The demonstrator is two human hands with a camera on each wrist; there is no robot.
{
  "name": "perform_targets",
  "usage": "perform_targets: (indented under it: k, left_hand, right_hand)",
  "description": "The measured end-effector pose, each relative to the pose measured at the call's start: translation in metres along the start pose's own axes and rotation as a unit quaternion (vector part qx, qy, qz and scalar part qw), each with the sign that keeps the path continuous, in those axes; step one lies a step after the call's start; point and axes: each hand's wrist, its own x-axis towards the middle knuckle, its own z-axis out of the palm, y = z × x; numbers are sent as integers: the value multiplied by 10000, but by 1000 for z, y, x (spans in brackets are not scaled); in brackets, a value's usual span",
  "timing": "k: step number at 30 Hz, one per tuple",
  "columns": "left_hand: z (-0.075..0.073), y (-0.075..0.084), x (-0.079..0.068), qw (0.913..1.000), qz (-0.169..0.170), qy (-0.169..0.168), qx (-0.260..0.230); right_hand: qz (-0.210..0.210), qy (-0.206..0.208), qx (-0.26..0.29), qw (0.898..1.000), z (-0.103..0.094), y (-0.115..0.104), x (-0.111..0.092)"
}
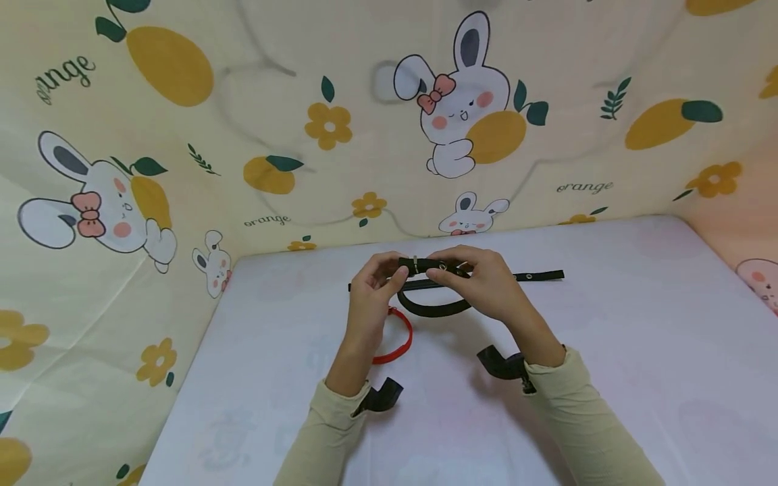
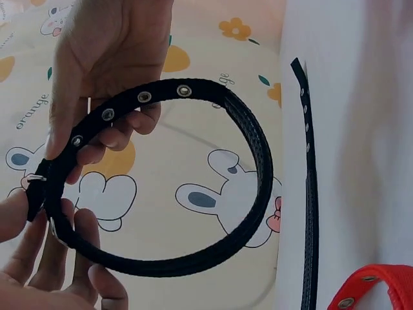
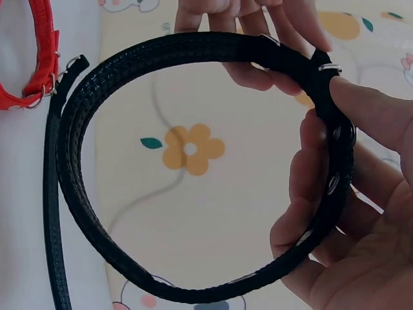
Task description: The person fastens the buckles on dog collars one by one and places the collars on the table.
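Note:
A black collar [image 1: 433,311] with metal eyelets and a buckle is raised above the table in a loop. My left hand [image 1: 368,297] pinches it at the buckle [image 2: 59,232] between thumb and fingers. On the eyelet part of the strap, my right hand [image 1: 486,280] grips with its thumb close to the buckle. In the right wrist view, the strap's tip stands up by a metal bar [image 3: 330,67] between the two hands. Fingers partly hide the buckle.
A second black collar [image 1: 543,276] lies stretched out on the white table [image 1: 608,378], behind the hands. A red collar [image 1: 408,341], curved in a loop, lies near the left wrist. A printed cloth wall [image 1: 365,169] rises behind the table.

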Motion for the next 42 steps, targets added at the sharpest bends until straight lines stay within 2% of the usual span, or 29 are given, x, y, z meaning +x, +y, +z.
perform_targets:
  k: [6, 13, 21, 32, 42]
  left_hand:
    - [0, 3, 1, 9999, -95, -15, -31]
    - [-2, 3, 1, 9999, -110, 4, -34]
    - [-1, 4, 1, 9997, -171, 198, -28]
    - [-2, 5, 2, 9984, -133, 346, -417]
    - [-5, 9, 1, 9964, -297, 546, -576]
  right_hand:
    - [10, 3, -67, 10000, -2, 2, 2]
    - [216, -20, -90, 9997, 1, 1, 2]
    - [331, -198, 6, 9993, 2, 1, 0]
    - [358, -311, -150, 9988, 3, -1, 2]
    - [425, -353, -111, 9984, 2, 3, 1]
